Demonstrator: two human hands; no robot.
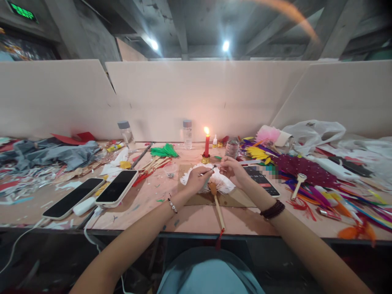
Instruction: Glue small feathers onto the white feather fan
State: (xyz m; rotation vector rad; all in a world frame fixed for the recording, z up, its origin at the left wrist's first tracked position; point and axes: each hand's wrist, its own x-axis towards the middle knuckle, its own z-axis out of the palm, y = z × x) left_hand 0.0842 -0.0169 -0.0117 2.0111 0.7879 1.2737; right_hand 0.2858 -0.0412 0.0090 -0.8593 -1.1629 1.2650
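Tabletop: cluttered craft surface, with a cardboard mat under the work.
Step in hand: seemingly fixing feathers onto a white feather fan lying flat on the mat near the lit red candle, wooden handle pointing toward the person.
Next move: likely calls for steady, precise placement at the fan's top edge.
Left hand: curled, pinching a thin pen-like tool, tip aimed right.
Right hand: fingers closed on something small over the fan; what, I cannot tell.
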